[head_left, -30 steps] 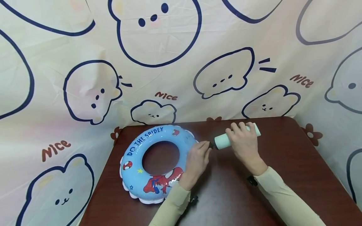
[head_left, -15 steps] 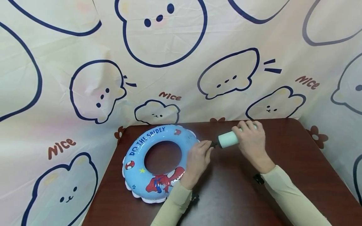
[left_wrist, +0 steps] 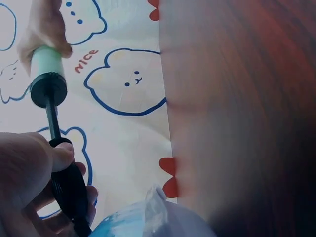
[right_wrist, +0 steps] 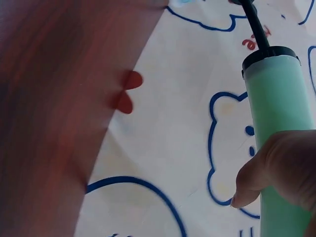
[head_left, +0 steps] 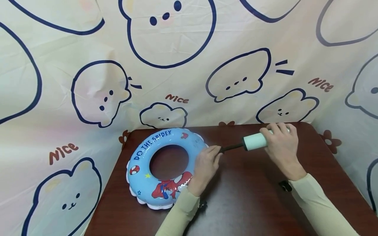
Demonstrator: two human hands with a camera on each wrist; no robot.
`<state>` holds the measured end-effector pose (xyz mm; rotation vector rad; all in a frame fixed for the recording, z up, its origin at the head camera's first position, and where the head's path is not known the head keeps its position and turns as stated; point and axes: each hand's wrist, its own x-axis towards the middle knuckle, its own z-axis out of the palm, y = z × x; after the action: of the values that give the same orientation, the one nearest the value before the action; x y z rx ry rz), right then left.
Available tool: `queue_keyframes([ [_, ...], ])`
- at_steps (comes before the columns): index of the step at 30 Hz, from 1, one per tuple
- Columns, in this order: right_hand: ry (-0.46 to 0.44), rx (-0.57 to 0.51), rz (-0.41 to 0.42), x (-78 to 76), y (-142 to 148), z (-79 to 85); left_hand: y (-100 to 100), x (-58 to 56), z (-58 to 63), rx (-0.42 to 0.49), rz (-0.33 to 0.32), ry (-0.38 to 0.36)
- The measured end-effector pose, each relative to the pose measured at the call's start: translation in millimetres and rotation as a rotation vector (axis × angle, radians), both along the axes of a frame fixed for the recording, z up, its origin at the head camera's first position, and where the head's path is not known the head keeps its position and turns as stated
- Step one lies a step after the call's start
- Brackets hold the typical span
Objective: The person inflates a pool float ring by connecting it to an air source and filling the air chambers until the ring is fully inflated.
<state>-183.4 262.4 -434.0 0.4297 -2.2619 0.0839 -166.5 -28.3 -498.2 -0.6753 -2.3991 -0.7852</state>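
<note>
A mint-green hand air pump (head_left: pixel 254 141) is held above the table in both hands. My right hand (head_left: pixel 282 147) grips its green barrel, thumb wrapped over the side in the right wrist view. A stretch of black rod (head_left: pixel 233 147) shows between the barrel's black cap and my left hand (head_left: pixel 205 168). In the left wrist view, the left fingers curl around the pump's ribbed black end piece (left_wrist: pixel 66 185). Left of that hand lies a puffed-up blue swim ring (head_left: pixel 140 186) with a red cartoon figure and lettering. The left hand and forearm cover part of its right side.
The dark brown wooden table (head_left: pixel 245 196) extends beneath everything. Behind it and along its sides hangs a pale cloth (head_left: pixel 189 82) printed with blue-outlined bears, reaching the table's back edge.
My right hand has drawn the green barrel rightward, away from the left hand, and more of the black rod now shows. The left hand has stayed almost in place beside the ring.
</note>
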Motion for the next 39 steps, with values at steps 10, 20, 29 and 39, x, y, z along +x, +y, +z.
queue_keyframes([
  [10, 0.019, -0.025, -0.059, 8.5, 36, 9.6, 1, 1.5, -0.7, -0.037, 0.018, -0.017],
  [20, 0.073, 0.07, 0.017, 2.7, -2, 10.2, -2, 1.2, -1.3, -0.004, -0.013, 0.001],
  [29, 0.076, 0.104, 0.033, -2.3, -52, 3.5, -5, -0.4, 0.8, 0.024, -0.003, -0.012],
  [39, 0.132, 0.109, 0.025, -4.0, -87, -11.7, -3, -2.0, 0.5, 0.03, -0.015, 0.027],
])
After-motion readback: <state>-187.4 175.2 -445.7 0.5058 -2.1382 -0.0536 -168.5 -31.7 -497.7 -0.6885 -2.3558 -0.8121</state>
